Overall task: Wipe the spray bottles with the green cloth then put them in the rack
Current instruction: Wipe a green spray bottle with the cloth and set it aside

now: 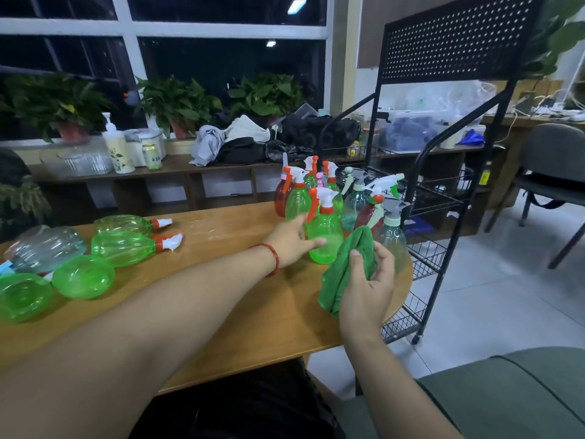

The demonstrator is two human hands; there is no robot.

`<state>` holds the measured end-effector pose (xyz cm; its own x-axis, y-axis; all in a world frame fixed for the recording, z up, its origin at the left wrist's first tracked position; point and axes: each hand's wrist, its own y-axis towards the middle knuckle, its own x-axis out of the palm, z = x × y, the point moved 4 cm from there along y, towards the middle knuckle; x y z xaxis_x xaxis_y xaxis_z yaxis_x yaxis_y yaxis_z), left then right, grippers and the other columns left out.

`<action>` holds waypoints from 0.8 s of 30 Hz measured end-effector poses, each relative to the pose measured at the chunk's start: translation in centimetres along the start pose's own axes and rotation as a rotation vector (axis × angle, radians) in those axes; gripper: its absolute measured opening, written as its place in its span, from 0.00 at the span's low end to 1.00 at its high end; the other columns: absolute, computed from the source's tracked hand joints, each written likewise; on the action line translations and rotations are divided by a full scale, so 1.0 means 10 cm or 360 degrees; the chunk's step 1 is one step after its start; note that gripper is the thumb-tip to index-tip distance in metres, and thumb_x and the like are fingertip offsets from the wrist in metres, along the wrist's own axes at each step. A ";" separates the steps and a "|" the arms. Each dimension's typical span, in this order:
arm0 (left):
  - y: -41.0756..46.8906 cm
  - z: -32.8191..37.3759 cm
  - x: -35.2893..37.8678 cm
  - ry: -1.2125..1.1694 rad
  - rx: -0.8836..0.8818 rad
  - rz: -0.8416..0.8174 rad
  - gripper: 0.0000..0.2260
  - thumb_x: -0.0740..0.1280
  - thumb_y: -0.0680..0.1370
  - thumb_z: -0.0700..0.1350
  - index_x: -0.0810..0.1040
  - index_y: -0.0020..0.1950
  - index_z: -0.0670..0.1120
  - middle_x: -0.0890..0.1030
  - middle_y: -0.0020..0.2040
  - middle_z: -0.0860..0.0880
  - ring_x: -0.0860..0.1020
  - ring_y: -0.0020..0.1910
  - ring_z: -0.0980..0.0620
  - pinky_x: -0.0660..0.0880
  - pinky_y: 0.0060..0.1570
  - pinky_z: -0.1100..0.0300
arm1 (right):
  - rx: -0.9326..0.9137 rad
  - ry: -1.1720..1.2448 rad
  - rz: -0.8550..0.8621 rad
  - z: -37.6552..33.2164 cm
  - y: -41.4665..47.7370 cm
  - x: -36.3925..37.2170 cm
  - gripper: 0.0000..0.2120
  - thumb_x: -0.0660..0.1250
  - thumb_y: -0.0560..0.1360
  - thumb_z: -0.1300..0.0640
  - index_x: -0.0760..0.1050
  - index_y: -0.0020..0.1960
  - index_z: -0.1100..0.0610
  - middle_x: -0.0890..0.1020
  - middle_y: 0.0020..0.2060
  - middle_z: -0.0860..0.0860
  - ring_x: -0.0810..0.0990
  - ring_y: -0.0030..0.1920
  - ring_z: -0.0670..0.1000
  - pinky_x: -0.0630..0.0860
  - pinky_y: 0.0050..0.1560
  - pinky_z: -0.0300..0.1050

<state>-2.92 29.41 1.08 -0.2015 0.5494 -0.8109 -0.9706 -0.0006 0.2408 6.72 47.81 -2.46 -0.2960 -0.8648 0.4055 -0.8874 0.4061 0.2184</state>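
Note:
Several spray bottles stand upright in a cluster at the wooden table's (221, 312) far right corner. My left hand (292, 240) reaches to the nearest green spray bottle (326, 229), thumb and fingers spread on either side of its body, touching it. My right hand (367, 286) holds the bunched green cloth (345, 267) just right of that bottle. A clear bottle with a grey trigger (392, 232) stands behind the cloth. The black wire rack (443, 198) stands right of the table.
Several bottles lie on their sides at the table's left, among them a green one (126, 248) and a clear one (44, 248). A shelf with plants, clothes and a pump bottle (115, 147) runs behind. A grey chair (550, 172) stands far right.

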 end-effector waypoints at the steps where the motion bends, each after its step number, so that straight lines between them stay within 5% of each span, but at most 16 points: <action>1: -0.01 0.02 0.03 -0.0042 -0.0021 -0.0012 0.39 0.73 0.79 0.63 0.60 0.84 0.52 0.83 0.48 0.49 0.82 0.47 0.51 0.80 0.49 0.56 | -0.0005 -0.0007 -0.0005 0.00 0.00 0.00 0.10 0.71 0.83 0.55 0.79 0.60 0.42 0.86 0.55 0.46 0.86 0.56 0.51 0.83 0.59 0.64; 5: -0.02 0.13 0.21 -0.0431 -0.0179 0.0099 0.24 0.73 0.82 0.48 0.66 0.73 0.48 0.86 0.45 0.45 0.85 0.42 0.49 0.83 0.49 0.49 | -0.0028 -0.0018 -0.0034 -0.02 -0.01 0.01 0.11 0.71 0.82 0.55 0.79 0.61 0.42 0.85 0.56 0.46 0.85 0.57 0.52 0.82 0.60 0.64; 11: -0.19 0.28 0.30 -0.0579 -0.0107 0.0030 0.26 0.70 0.83 0.42 0.65 0.79 0.48 0.81 0.65 0.48 0.83 0.47 0.50 0.78 0.45 0.58 | -0.0092 -0.0141 -0.0174 0.00 0.00 0.01 0.11 0.70 0.83 0.57 0.79 0.60 0.43 0.86 0.53 0.45 0.85 0.54 0.49 0.83 0.59 0.63; 18: -0.71 -0.23 -0.41 -0.0239 0.0003 -0.0034 0.12 0.72 0.82 0.47 0.78 0.65 0.52 0.82 0.56 0.57 0.82 0.53 0.57 0.77 0.53 0.63 | -0.0039 -0.0195 -0.0472 0.05 -0.05 0.16 0.11 0.70 0.83 0.56 0.79 0.62 0.42 0.86 0.57 0.46 0.85 0.59 0.53 0.82 0.61 0.66; 24: -1.44 -1.01 -1.19 0.0223 0.0036 0.0089 0.05 0.71 0.82 0.47 0.79 0.57 0.56 0.82 0.53 0.60 0.80 0.54 0.61 0.76 0.59 0.61 | -0.0022 -0.0172 -0.0698 0.13 -0.20 0.49 0.14 0.72 0.83 0.59 0.79 0.62 0.42 0.86 0.60 0.45 0.85 0.63 0.54 0.81 0.65 0.67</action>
<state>12.09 14.40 1.87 -0.2729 0.4273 -0.8619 -0.9545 -0.0080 0.2982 6.62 42.37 -2.09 0.0712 -0.9816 0.1770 -0.9327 -0.0026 0.3607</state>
